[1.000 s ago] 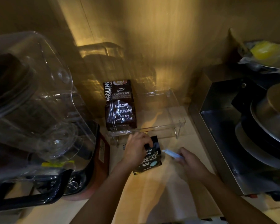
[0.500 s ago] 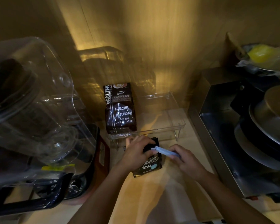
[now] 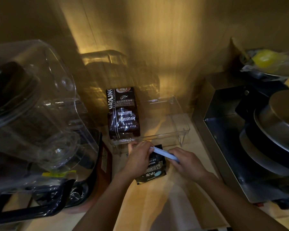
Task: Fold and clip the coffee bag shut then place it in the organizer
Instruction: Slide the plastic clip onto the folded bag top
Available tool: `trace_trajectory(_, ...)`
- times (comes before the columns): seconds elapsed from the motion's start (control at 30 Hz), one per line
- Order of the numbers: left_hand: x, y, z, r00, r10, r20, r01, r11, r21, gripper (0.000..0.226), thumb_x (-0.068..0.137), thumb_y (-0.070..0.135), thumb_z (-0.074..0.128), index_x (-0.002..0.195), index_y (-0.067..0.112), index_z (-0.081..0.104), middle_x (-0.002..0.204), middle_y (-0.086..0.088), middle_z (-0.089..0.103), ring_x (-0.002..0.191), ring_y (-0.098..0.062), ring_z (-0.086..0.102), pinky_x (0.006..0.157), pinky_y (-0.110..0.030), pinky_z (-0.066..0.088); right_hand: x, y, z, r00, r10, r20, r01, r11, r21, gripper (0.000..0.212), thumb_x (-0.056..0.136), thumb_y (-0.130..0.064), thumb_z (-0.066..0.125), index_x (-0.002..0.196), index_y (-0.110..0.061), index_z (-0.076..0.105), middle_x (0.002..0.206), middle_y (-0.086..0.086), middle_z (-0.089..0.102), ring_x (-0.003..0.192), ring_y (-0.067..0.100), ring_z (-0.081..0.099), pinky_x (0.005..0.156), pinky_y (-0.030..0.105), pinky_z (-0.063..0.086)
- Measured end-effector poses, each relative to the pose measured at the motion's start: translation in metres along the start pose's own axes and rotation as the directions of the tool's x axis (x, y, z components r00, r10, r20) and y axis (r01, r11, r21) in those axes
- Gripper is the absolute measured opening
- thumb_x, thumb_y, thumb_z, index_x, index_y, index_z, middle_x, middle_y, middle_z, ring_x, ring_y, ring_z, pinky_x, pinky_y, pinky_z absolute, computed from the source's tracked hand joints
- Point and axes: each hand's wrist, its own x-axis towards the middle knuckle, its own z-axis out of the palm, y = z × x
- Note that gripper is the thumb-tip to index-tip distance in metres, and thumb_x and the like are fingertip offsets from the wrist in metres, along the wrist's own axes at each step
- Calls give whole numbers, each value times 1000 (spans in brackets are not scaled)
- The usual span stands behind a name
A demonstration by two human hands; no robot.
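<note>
Two coffee bags show in the head view. A tall dark brown foil bag (image 3: 123, 114) printed "GAOLING", "BAKED COFFEE" and "NET WEIGHT: 454g" stands in the left end of the clear plastic organizer (image 3: 182, 125), whose right part holds nothing. Just in front of the organizer, a small black coffee bag (image 3: 154, 170) with white Chinese lettering lies on the wooden counter (image 3: 157, 205). The left hand (image 3: 138, 159) grips its top; the right hand (image 3: 187, 162) holds a pale blue plastic clip (image 3: 164, 154) across it.
</note>
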Motion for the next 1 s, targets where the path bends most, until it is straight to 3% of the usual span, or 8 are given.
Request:
trace_trajectory(0.27,-4,3,-1,998,-68,1,68,990,-126,20,97,17,36,90,12,54,86,7,52,76,7,29,82,-21,13,-4,-8,-3,992,-102,-76,100,994,-35,27,83,-19,54,108,-8,58,84,11,68,67,26,63,57,29,49)
trace_trajectory(0.5,-7,4,1,991,-128,47,135,967,-215,21,97,19,36,84,16,53,81,6,51,77,39,10,73,-23,14,-12,-10,4,1000,28,-11,-28,1000,-1,20,92,-26,46,106,-12,51,79,8,66,67,25,59,58,27,36)
trace_trajectory(0.57,-7,2,1,987,-151,59,160,961,-223,21,97,20,36,82,20,51,81,5,52,82,33,15,75,-24,15,-14,-12,2,995,100,-8,-100,993,70,20,92,-24,45,106,-11,49,81,9,66,70,28,61,59,30,39)
trace_trajectory(0.63,-6,1,1,977,-204,63,213,948,-235,22,97,23,35,81,23,50,79,9,50,86,1,25,83,-28,17,-14,-15,-2,993,120,-22,-117,986,117,18,91,-23,45,105,-11,49,78,4,63,69,28,62,57,28,38)
trace_trajectory(0.67,-5,1,2,972,-226,58,233,943,-238,21,97,24,35,83,23,51,78,11,48,80,-2,21,86,-31,19,-13,-15,-5,993,115,-10,-113,986,123,17,91,-23,47,104,-13,49,78,-1,60,68,25,61,56,27,38)
trace_trajectory(0.83,-5,7,4,975,-222,-2,217,953,-210,21,96,20,37,89,15,57,83,8,51,73,-1,19,83,-32,21,-9,-11,-16,946,187,265,-288,858,425,10,82,-23,62,82,-25,52,73,-7,58,58,4,54,50,19,41)
trace_trajectory(0.9,-6,7,5,973,-232,-13,223,948,-225,20,96,20,38,85,19,55,82,10,50,72,-3,18,82,-32,21,-12,-7,-18,910,204,360,-380,758,531,11,79,-20,65,77,-22,55,71,-2,61,61,8,57,47,20,43)
trace_trajectory(1.0,-7,9,6,975,-223,-12,214,950,-226,17,94,21,43,86,20,58,86,8,53,76,6,25,83,-34,23,-14,3,-22,916,214,339,-373,765,525,10,76,-21,68,76,-21,58,81,8,62,71,22,59,56,24,47)
